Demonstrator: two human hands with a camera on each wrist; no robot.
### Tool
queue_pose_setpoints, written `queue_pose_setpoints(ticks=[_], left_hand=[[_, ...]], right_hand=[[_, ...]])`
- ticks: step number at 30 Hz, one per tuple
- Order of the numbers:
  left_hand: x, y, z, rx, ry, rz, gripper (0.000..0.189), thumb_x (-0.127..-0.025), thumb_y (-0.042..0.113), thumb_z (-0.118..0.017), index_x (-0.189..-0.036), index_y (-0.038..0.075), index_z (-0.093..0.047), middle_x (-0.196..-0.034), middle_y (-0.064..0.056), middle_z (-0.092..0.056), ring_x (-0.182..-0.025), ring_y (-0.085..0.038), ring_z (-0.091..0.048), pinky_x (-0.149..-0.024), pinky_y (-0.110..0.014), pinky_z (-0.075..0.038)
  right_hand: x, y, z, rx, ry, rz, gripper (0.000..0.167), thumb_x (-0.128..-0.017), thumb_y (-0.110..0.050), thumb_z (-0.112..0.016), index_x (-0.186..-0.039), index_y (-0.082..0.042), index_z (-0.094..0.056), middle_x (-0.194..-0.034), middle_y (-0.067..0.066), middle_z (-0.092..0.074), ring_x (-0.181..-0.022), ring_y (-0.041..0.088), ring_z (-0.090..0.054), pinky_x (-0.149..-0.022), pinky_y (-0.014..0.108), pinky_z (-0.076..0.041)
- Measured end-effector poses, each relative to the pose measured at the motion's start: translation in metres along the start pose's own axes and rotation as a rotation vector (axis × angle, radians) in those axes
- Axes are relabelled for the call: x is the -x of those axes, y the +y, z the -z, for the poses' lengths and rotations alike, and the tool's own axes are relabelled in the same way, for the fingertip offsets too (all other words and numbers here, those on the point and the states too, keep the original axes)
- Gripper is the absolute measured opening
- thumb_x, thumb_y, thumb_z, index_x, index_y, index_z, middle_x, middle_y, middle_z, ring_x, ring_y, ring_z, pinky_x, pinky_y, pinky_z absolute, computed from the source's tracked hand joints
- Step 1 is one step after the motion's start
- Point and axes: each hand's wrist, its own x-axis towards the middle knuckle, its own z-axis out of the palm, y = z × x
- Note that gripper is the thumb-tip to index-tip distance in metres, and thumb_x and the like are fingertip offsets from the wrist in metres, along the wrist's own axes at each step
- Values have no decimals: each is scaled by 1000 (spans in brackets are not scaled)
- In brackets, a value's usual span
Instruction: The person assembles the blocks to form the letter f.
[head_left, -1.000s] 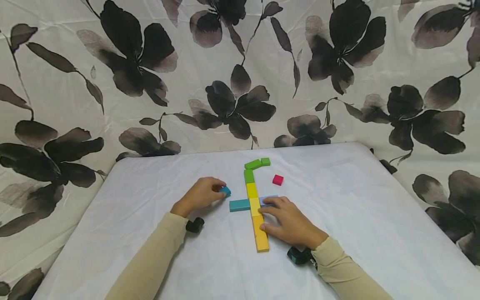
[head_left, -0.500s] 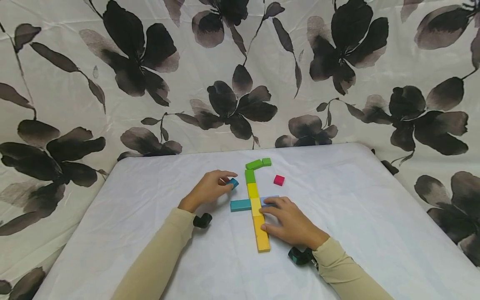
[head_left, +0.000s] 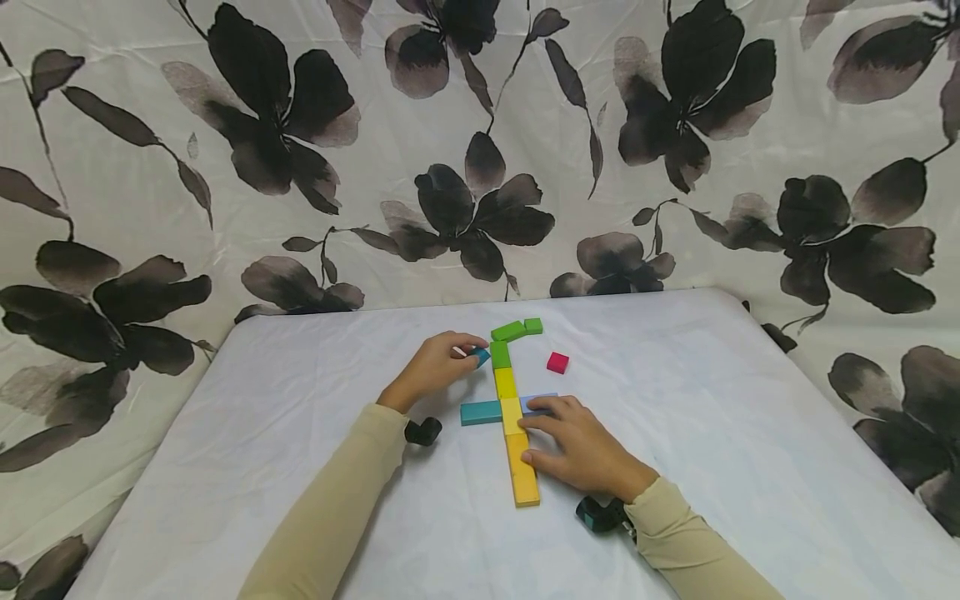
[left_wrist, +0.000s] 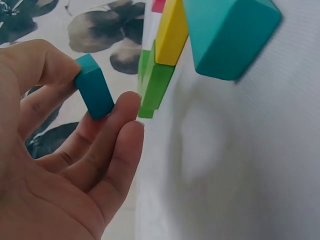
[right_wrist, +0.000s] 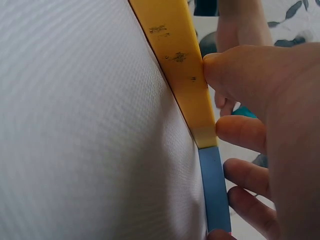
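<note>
My left hand (head_left: 429, 368) pinches a small teal block (left_wrist: 95, 90) between thumb and fingertips. In the left wrist view the block is off the cloth, with the fingers curved behind it. In the head view it is just left of a green block (head_left: 500, 356) at the upper end of a column of yellow blocks (head_left: 512, 413). My right hand (head_left: 588, 446) lies over the right side of that column, fingers loosely spread. Its thumb and index fingertip touch the yellow blocks' edge, and other fingers rest at a blue block (right_wrist: 215, 185), partly hidden in the head view.
A longer teal block (head_left: 480, 413) sticks out left of the column. Two more green pieces (head_left: 508, 332) curve off rightward at the top. A red block (head_left: 557, 362) lies apart on the white-covered table (head_left: 660, 350). Behind hangs a floral cloth (head_left: 570, 167).
My left hand has carried the small teal block up and to the right, from left of the column to beside the green block. The right hand has stayed in place.
</note>
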Motion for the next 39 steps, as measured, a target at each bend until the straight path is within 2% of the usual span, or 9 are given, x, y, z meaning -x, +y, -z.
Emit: queue_pose_setpoints(ticks=[6,13,24,33,39], left_hand=[[-7,2,-3,32,7,16,31,-93,29,-69,-124,25,-70,-119,-1,-65,-104,-23,-61,-85,-38,-54],[-16,12,-12,69,-2,-13,35,-94,23,-71,-128,16,-68,-120,-4,-66,-105,-25,-62,-90,-39,-53],[-32,30,-27,50,-1,-29,42,-94,21,-71,-135,13,-64,-122,-7,-65,-105,-25,-62,-88,-35,-55],[-39,38,-35,46,-54,-57,41,-95,17,-70,-135,8,-64,-129,-7,-61,-108,-23,-62,-88,-31,-55],[-43,44,-38,6,-68,-83,39,-96,17,-69,-134,9,-65,-126,-6,-62,-109,-22,-61,-92,-32,-54]], right_hand=[[0,1,2,10,-1,4,47,-94,-52,-65,-133,-25,-67,-145,0,-50,-131,22,-42,-106,48,-40],[-1,3,0,15,4,1,47,-94,-53,-65,-132,-26,-67,-145,-1,-50,-131,21,-42,-106,48,-40],[-1,-1,2,-2,2,7,46,-94,-49,-67,-131,-24,-67,-144,1,-51,-131,23,-42,-107,48,-39],[1,-2,3,-14,-10,-4,46,-94,-48,-67,-132,-23,-67,-145,1,-50,-131,24,-42,-106,49,-39],[1,1,1,-14,-3,10,46,-94,-49,-66,-133,-23,-67,-144,1,-50,-130,23,-42,-106,48,-39]])
